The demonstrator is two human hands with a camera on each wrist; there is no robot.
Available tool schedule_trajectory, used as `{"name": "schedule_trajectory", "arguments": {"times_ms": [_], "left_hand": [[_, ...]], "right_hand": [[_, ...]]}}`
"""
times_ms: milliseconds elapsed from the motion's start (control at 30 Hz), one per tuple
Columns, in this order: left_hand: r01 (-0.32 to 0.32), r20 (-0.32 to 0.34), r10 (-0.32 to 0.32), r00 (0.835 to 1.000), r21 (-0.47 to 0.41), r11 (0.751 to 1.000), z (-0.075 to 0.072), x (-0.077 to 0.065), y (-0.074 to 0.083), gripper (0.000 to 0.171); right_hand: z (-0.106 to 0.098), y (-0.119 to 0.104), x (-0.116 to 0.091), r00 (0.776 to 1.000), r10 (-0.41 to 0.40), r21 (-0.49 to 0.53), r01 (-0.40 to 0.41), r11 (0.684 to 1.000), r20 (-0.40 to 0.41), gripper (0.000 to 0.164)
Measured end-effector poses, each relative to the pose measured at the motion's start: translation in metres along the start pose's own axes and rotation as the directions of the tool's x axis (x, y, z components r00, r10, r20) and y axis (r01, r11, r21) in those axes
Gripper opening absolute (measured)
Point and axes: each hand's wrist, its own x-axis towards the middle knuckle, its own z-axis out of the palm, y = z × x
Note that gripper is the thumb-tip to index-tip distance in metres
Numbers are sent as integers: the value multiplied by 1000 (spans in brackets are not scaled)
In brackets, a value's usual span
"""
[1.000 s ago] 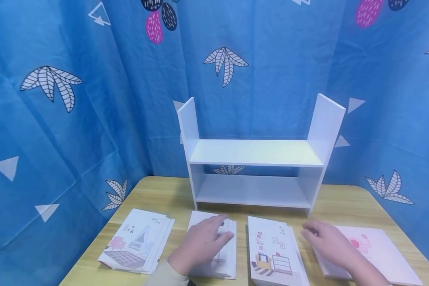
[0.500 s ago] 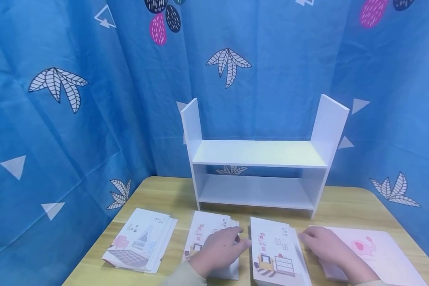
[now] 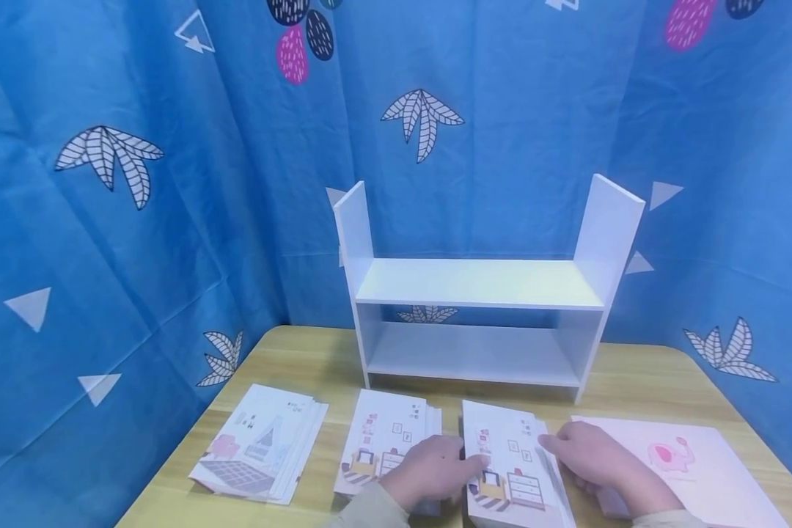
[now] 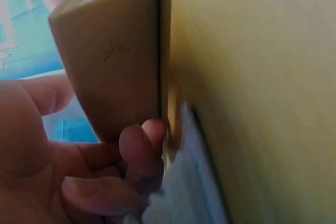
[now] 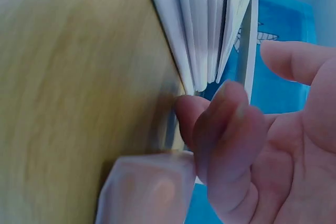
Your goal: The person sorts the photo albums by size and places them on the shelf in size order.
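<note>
A stack of white-covered books (image 3: pixel 511 469), with a yellow chair and a chest of drawers drawn on the top cover, lies between both hands. My left hand (image 3: pixel 432 469) is at its left side, thumb over the cover's edge. In the left wrist view, its bent fingertips touch the low edge of a thick spine (image 4: pixel 113 56). At the stack's right side is my right hand (image 3: pixel 597 458). Its fingers curl beside the layered page edges (image 5: pixel 197 30) in the right wrist view, while the thumb stands apart from them. A firm hold by either hand does not show.
A similar book stack (image 3: pixel 369 433) lies partly under the left forearm. Another stack (image 3: pixel 257 440) is further left. A pink book (image 3: pixel 693 469) with an elephant lies right, beside the right hand. Behind stands a white two-tier shelf (image 3: pixel 475 282) on the wooden table (image 3: pixel 303 352).
My left hand has moved right, from over the second stack to the left edge of the third. The right hand has come slightly left, its thumb now at that stack's right edge.
</note>
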Motion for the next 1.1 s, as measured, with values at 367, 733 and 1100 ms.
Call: {"name": "schedule_trajectory", "arguments": {"times_ms": [367, 733, 1100], "left_hand": [[-31, 27, 35, 999, -140, 990, 9, -1, -1, 34], [16, 138, 64, 988, -512, 859, 12, 0, -1, 24], [-61, 107, 149, 983, -577, 814, 8, -3, -10, 45]], "right_hand": [[1, 5, -3, 996, -34, 108, 25, 994, 85, 40], [5, 8, 3, 997, -25, 102, 18, 995, 68, 34], [6, 4, 4, 995, 41, 70, -48, 996, 95, 50]]}}
